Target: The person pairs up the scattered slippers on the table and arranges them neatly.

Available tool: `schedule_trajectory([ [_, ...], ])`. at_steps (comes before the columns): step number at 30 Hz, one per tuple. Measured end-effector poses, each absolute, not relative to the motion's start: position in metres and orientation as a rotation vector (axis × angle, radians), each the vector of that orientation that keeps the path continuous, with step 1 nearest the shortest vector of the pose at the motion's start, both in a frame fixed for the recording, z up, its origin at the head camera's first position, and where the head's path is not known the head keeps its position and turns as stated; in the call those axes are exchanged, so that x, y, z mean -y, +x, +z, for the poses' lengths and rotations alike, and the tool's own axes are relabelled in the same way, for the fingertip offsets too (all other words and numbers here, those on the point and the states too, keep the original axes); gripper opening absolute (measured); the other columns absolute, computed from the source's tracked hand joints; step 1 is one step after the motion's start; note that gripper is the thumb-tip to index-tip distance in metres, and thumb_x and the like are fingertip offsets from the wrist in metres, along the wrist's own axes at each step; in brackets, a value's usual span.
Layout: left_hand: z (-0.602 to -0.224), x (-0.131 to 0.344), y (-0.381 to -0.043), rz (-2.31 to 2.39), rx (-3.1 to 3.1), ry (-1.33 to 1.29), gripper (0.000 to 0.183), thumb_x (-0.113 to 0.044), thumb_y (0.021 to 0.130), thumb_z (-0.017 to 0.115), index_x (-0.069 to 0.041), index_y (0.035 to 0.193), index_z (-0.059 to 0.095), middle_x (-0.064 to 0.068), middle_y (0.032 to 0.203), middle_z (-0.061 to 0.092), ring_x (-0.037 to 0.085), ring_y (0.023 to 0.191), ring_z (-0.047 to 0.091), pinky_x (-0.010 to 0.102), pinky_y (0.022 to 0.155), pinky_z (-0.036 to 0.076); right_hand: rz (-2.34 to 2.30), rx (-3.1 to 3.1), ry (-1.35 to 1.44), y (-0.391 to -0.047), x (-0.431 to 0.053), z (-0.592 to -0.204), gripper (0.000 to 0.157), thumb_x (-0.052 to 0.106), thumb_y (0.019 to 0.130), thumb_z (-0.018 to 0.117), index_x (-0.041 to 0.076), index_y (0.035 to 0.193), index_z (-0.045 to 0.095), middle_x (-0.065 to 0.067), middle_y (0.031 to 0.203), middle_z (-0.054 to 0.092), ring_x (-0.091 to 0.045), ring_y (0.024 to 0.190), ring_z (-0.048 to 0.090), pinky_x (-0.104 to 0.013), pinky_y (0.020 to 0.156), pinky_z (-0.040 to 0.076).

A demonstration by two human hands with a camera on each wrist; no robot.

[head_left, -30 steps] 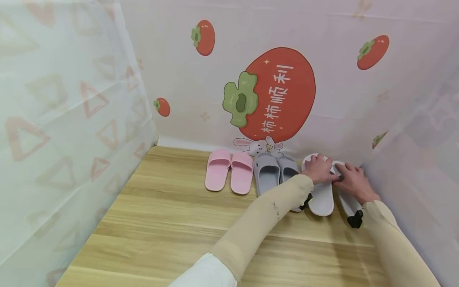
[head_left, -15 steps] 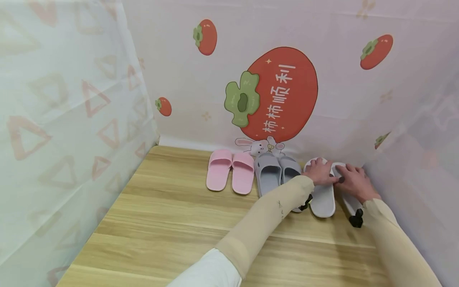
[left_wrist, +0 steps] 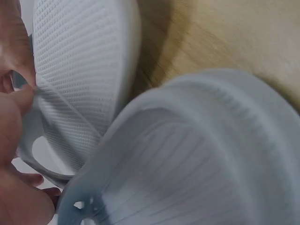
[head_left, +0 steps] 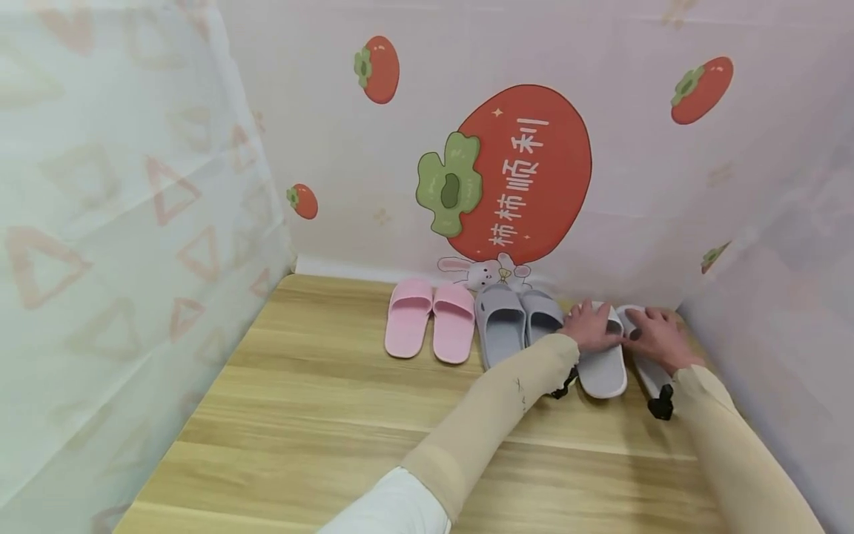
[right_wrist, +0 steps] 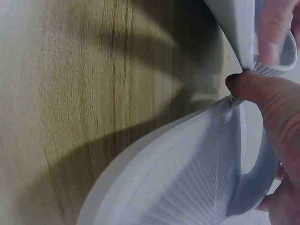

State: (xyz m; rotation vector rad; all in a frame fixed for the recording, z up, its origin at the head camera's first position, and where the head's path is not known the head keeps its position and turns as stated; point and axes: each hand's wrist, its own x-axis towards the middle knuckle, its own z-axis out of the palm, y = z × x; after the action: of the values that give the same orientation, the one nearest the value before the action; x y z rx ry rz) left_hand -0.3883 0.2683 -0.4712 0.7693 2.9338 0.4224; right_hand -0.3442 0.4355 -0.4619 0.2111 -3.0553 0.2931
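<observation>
At the right of the head view, my left hand [head_left: 590, 327] grips the strap area of a light grey slipper [head_left: 603, 372], its fingers over the top. My right hand [head_left: 659, 340] holds the matching light grey slipper [head_left: 652, 374] beside it. In the right wrist view, that hand's thumb [right_wrist: 262, 91] presses the inner side edge of this slipper [right_wrist: 183, 159], where the two slippers come close together. The right slipper tilts on its side. A darker grey pair, with one slipper [head_left: 502, 326] partly behind my left forearm, stands just left of my left hand.
A pink pair of slippers, including one pink slipper [head_left: 408, 319], stands left of the grey ones along the back wall [head_left: 347, 163]. Beneath lies a wood-grain surface [head_left: 320, 415]. A right side wall [head_left: 787, 326] rises close beside my right arm.
The toe of the light grey slipper under my left hand has come lower and nearer, and my left hand has come down with it. My right hand has barely moved.
</observation>
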Motion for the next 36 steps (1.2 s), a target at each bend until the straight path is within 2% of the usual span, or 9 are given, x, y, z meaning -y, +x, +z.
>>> schedule_trajectory([
  [3, -0.475, -0.272, -0.383, 0.299, -2.971, 0.768, 0.063, -0.057, 0.093, 0.053, -0.041, 0.148, 0.028, -0.003, 0.144, 0.037, 0.016, 0.127, 0.041, 0.033, 0.096, 0.042, 0.321, 3.107, 0.164, -0.342, -0.438, -0.464, 0.071, 0.028, 0.087, 0.067, -0.006, 0.141, 0.036, -0.044, 0.139, 0.030, -0.070, 0.125, 0.020, -0.081, 0.092, 0.021],
  [9, -0.478, -0.277, -0.372, -0.047, -3.138, 0.763, 0.046, -0.044, 0.098, 0.045, -0.031, 0.142, 0.038, 0.002, 0.148, 0.038, 0.020, 0.124, 0.046, 0.033, 0.091, 0.046, 0.320, 3.130, 0.066, -0.341, -0.437, -0.470, 0.073, 0.033, 0.085, 0.067, -0.002, 0.141, 0.036, -0.044, 0.136, 0.032, -0.071, 0.121, 0.022, -0.080, 0.088, 0.028],
  [12, -0.481, -0.274, -0.366, -0.140, -3.153, 0.817, 0.043, -0.045, 0.097, 0.047, -0.027, 0.137, 0.044, 0.003, 0.145, 0.040, 0.020, 0.123, 0.045, 0.031, 0.091, 0.045, 0.337, 3.142, 0.004, -0.343, -0.435, -0.476, 0.071, 0.032, 0.087, 0.064, -0.003, 0.141, 0.034, -0.045, 0.137, 0.030, -0.071, 0.121, 0.022, -0.080, 0.087, 0.030],
  [17, -0.482, -0.260, -0.349, -0.219, -3.113, 0.959, 0.041, -0.049, 0.097, 0.047, -0.024, 0.130, 0.049, 0.000, 0.129, 0.045, 0.015, 0.112, 0.043, 0.027, 0.088, 0.043, 0.372, 3.130, -0.035, -0.352, -0.430, -0.482, 0.067, 0.024, 0.087, 0.058, -0.006, 0.141, 0.033, -0.045, 0.137, 0.031, -0.070, 0.121, 0.024, -0.080, 0.088, 0.030],
  [20, -0.486, -0.254, -0.335, -0.263, -3.082, 1.063, 0.038, -0.048, 0.099, 0.042, -0.025, 0.127, 0.054, 0.001, 0.128, 0.047, 0.016, 0.112, 0.044, 0.027, 0.089, 0.044, 0.377, 3.064, 0.092, -0.356, -0.430, -0.483, 0.063, 0.020, 0.087, 0.059, -0.011, 0.137, 0.038, -0.044, 0.134, 0.038, -0.067, 0.119, 0.033, -0.075, 0.092, 0.032],
  [24, -0.496, -0.250, -0.321, -0.242, -3.012, 1.135, 0.038, -0.055, 0.097, 0.043, -0.031, 0.122, 0.059, 0.000, 0.129, 0.048, 0.016, 0.116, 0.044, 0.028, 0.090, 0.043, 0.474, 2.946, 0.272, -0.359, -0.434, -0.485, 0.056, 0.013, 0.090, 0.058, -0.019, 0.133, 0.042, -0.046, 0.129, 0.044, -0.061, 0.111, 0.047, -0.068, 0.093, 0.037],
  [29, -0.504, -0.244, -0.313, -0.205, -2.922, 1.183, 0.039, -0.062, 0.094, 0.045, -0.035, 0.116, 0.062, -0.004, 0.124, 0.049, 0.013, 0.110, 0.044, 0.027, 0.086, 0.044, 0.616, 2.867, 0.297, -0.363, -0.436, -0.492, 0.054, 0.018, 0.099, 0.050, -0.022, 0.134, 0.039, -0.048, 0.130, 0.040, -0.063, 0.115, 0.042, -0.069, 0.094, 0.035],
  [36, -0.507, -0.240, -0.312, -0.173, -2.883, 1.244, 0.032, -0.057, 0.096, 0.047, -0.037, 0.113, 0.065, -0.005, 0.121, 0.053, 0.012, 0.104, 0.048, 0.027, 0.082, 0.047, 0.617, 2.902, 0.202, -0.372, -0.433, -0.491, 0.051, 0.020, 0.104, 0.037, -0.020, 0.135, 0.040, -0.048, 0.131, 0.041, -0.063, 0.116, 0.041, -0.069, 0.097, 0.034],
])
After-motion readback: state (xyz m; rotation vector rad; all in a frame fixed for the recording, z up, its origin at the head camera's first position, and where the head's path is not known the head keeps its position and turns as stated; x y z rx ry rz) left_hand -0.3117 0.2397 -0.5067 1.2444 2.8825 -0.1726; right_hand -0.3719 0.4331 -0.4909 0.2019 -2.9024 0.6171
